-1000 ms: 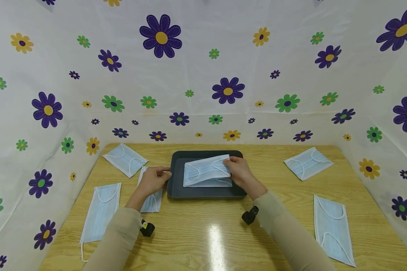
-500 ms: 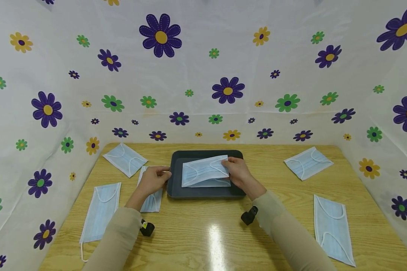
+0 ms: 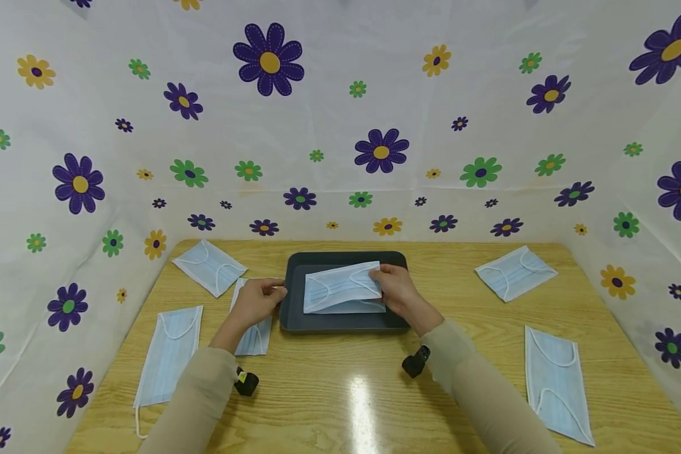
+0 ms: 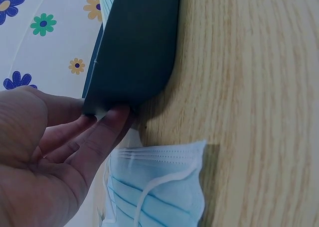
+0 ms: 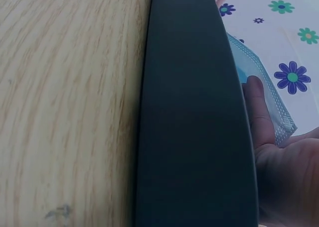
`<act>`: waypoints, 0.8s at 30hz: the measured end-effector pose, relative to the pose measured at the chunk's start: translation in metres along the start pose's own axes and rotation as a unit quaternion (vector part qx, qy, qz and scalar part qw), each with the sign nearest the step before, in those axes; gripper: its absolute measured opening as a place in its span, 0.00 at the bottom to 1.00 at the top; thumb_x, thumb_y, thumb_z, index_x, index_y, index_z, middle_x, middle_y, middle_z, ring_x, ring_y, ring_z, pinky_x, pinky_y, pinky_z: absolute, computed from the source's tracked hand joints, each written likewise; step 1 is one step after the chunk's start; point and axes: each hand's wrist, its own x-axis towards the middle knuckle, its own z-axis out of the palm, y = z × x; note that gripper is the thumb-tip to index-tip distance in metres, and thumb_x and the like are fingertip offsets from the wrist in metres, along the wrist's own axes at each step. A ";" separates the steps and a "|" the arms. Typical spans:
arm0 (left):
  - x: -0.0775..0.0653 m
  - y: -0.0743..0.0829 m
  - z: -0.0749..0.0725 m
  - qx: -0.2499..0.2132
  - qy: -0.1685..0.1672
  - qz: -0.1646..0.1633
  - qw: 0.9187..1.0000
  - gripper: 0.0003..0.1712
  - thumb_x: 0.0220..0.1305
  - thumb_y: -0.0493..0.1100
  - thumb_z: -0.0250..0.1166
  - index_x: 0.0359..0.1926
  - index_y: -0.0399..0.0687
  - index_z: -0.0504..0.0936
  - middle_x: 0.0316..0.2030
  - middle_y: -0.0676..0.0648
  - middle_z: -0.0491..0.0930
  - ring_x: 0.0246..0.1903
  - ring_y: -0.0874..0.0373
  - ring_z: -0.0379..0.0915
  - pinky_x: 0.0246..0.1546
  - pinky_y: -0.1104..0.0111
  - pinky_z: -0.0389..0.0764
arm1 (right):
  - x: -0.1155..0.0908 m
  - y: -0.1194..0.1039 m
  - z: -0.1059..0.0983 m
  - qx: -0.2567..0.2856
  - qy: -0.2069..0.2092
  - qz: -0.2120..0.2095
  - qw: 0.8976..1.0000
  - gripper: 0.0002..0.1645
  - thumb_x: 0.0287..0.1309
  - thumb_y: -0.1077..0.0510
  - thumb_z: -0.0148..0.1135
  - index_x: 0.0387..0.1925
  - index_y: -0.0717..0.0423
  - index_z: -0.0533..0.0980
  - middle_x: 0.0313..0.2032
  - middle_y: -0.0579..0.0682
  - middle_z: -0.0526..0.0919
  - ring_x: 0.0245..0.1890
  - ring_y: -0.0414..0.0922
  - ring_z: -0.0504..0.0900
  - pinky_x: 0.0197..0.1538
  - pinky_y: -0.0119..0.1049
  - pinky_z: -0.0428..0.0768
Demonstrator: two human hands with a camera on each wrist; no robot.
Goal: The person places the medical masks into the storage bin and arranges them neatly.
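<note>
A dark grey tray (image 3: pixel 340 323) lies at the middle back of the table. My left hand (image 3: pixel 255 304) pinches the tray's left rim; in the left wrist view its thumb and fingers meet the tray's corner (image 4: pixel 132 62). Over the tray, my right hand (image 3: pixel 400 289) holds a light blue face mask (image 3: pixel 335 282) by its right end, that end raised and the ear loops facing up. Another face mask (image 3: pixel 352 308) shows beneath it, flat on the tray floor. In the right wrist view the tray's side wall (image 5: pixel 192 112) hides part of the right hand (image 5: pixel 289 162) and the mask.
More face masks lie on the wooden table (image 3: pixel 329 391): one (image 3: pixel 210 269) at back left, one (image 3: pixel 168 356) at front left, one (image 3: pixel 254 340) partly under the left hand, one (image 3: pixel 516 273) at back right, one (image 3: pixel 560 386) at front right. A flowered cloth (image 3: pixel 318 126) surrounds the table.
My right hand has shifted slightly left and down, with the held mask and the one beneath sliding a little left. The left hand and the tray stay put.
</note>
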 end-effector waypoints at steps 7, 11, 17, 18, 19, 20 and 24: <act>0.001 -0.002 0.000 0.001 -0.003 0.006 1.000 0.24 0.79 0.41 0.60 0.68 0.34 0.79 0.50 0.31 0.88 0.29 0.58 0.84 0.31 0.66 0.81 | 0.000 0.002 -0.003 -0.056 0.028 -0.025 0.998 0.25 0.79 0.61 0.53 0.67 0.74 0.71 0.54 0.62 0.78 0.38 0.41 0.79 0.36 0.30 0.81; 0.001 -0.002 0.000 -0.002 -0.003 0.004 1.000 0.24 0.79 0.41 0.61 0.68 0.34 0.79 0.51 0.30 0.87 0.30 0.57 0.85 0.32 0.66 0.83 | -0.003 0.000 -0.006 -0.146 0.066 -0.049 0.986 0.25 0.76 0.58 0.57 0.64 0.73 0.75 0.57 0.66 0.81 0.45 0.47 0.81 0.43 0.33 0.84; 0.000 -0.002 -0.001 -0.008 -0.005 0.002 1.000 0.24 0.78 0.41 0.61 0.68 0.34 0.79 0.52 0.30 0.87 0.32 0.56 0.87 0.34 0.64 0.86 | -0.005 0.000 -0.013 -0.240 0.087 -0.063 0.965 0.28 0.75 0.55 0.59 0.68 0.69 0.75 0.64 0.67 0.80 0.57 0.55 0.82 0.55 0.44 0.85; 0.000 -0.002 -0.001 -0.007 -0.005 0.002 1.000 0.24 0.78 0.41 0.61 0.68 0.34 0.79 0.52 0.30 0.87 0.32 0.55 0.87 0.34 0.64 0.86 | -0.006 -0.001 -0.014 -0.243 0.087 -0.065 0.964 0.28 0.75 0.55 0.59 0.68 0.69 0.75 0.63 0.67 0.81 0.57 0.56 0.82 0.55 0.45 0.86; 0.000 -0.002 -0.001 -0.006 -0.005 0.002 1.000 0.24 0.78 0.42 0.61 0.68 0.34 0.79 0.52 0.30 0.87 0.32 0.56 0.87 0.34 0.64 0.86 | -0.006 -0.001 -0.015 -0.246 0.087 -0.067 0.963 0.28 0.75 0.55 0.59 0.67 0.68 0.75 0.63 0.67 0.82 0.56 0.56 0.83 0.54 0.45 0.86; 0.000 -0.001 -0.001 -0.006 -0.006 0.002 1.000 0.24 0.78 0.42 0.61 0.68 0.34 0.79 0.52 0.30 0.87 0.32 0.56 0.87 0.34 0.64 0.86 | -0.006 -0.001 -0.016 -0.247 0.086 -0.069 0.963 0.28 0.75 0.55 0.59 0.67 0.68 0.76 0.62 0.67 0.82 0.56 0.56 0.83 0.54 0.45 0.87; 0.000 -0.001 -0.001 -0.005 -0.007 -0.002 1.000 0.24 0.78 0.42 0.61 0.69 0.35 0.79 0.53 0.30 0.87 0.32 0.57 0.87 0.34 0.65 0.85 | -0.007 -0.001 -0.019 -0.254 0.086 -0.082 0.960 0.26 0.75 0.56 0.59 0.65 0.68 0.77 0.59 0.67 0.84 0.53 0.57 0.87 0.53 0.46 0.88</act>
